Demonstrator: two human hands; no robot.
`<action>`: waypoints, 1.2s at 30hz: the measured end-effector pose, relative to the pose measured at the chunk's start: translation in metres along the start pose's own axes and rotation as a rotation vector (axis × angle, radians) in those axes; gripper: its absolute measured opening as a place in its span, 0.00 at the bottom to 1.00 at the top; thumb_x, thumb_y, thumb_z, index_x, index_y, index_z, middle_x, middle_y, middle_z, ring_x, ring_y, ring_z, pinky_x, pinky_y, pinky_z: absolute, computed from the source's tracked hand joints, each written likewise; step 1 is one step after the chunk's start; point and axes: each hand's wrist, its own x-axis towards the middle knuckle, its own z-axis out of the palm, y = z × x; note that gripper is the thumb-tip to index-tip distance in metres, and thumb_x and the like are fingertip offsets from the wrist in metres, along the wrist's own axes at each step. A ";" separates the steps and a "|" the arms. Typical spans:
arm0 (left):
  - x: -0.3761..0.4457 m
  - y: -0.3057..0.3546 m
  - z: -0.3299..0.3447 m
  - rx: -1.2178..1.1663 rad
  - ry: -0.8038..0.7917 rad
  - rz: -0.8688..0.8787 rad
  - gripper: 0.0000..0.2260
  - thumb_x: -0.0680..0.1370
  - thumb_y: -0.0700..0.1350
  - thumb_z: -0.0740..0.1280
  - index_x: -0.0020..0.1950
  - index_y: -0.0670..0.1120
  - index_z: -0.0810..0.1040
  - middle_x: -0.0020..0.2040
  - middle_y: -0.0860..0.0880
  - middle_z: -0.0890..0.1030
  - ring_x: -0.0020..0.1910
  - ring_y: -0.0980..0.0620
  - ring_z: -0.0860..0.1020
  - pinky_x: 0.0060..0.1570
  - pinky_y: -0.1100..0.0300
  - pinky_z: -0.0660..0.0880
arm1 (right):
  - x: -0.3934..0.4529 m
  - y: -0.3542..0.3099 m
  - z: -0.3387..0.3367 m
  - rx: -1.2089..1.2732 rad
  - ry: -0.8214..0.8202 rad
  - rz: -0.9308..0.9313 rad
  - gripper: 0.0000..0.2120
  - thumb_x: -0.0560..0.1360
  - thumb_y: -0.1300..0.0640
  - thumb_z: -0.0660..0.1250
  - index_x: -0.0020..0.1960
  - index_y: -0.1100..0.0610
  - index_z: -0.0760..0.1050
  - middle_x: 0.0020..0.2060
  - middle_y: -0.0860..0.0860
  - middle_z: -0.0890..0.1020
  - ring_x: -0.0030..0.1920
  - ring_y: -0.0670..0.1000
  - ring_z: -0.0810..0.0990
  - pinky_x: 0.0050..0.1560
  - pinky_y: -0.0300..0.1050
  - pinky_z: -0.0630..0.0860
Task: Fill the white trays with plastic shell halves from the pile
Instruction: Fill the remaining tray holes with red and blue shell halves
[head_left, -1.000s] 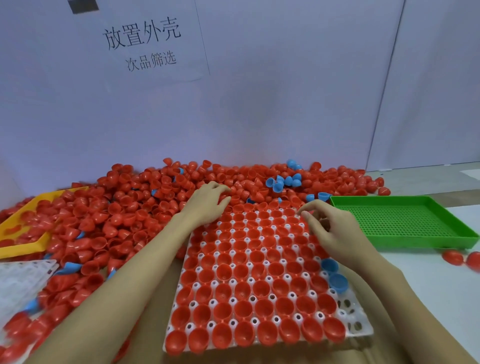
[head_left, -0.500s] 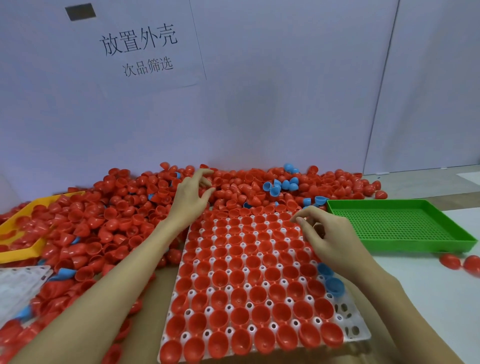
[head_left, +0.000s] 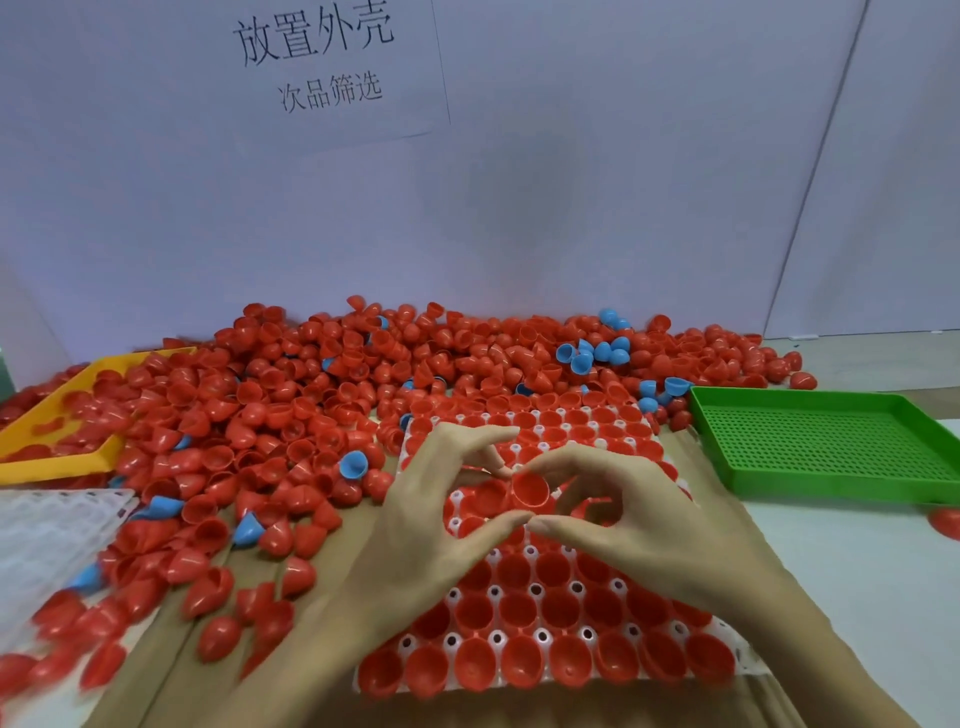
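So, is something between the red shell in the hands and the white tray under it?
Nothing visible. Both hands, left and right, hold the red shell half directly above the white tray, whose visible cups already hold shells; any free cup there is hidden.

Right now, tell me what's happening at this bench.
A person is filling a white tray with red shell halves from the pile behind it. Both hands meet above the tray's middle: the left hand and right hand hold one red shell half between their fingertips. Most pockets in view already hold shells. A green tray sits to the right.
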 end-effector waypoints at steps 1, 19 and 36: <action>-0.001 -0.001 -0.001 0.013 -0.001 0.005 0.28 0.76 0.46 0.79 0.74 0.49 0.74 0.58 0.53 0.78 0.59 0.48 0.82 0.60 0.57 0.81 | 0.000 -0.003 0.001 0.002 0.007 0.008 0.16 0.75 0.53 0.78 0.61 0.48 0.82 0.50 0.41 0.85 0.48 0.46 0.86 0.50 0.50 0.83; -0.007 0.009 -0.006 -0.036 0.004 -0.104 0.11 0.79 0.45 0.75 0.55 0.51 0.74 0.50 0.55 0.81 0.52 0.50 0.84 0.54 0.61 0.80 | -0.003 -0.015 -0.004 0.123 0.003 0.047 0.14 0.79 0.57 0.72 0.64 0.51 0.80 0.45 0.48 0.84 0.42 0.44 0.85 0.44 0.38 0.82; -0.001 0.022 -0.001 -0.638 -0.019 -0.655 0.21 0.85 0.62 0.60 0.56 0.46 0.80 0.41 0.38 0.85 0.37 0.39 0.85 0.38 0.54 0.82 | -0.005 -0.023 0.005 0.159 0.036 0.033 0.10 0.81 0.58 0.70 0.61 0.55 0.82 0.42 0.44 0.86 0.41 0.43 0.86 0.42 0.32 0.79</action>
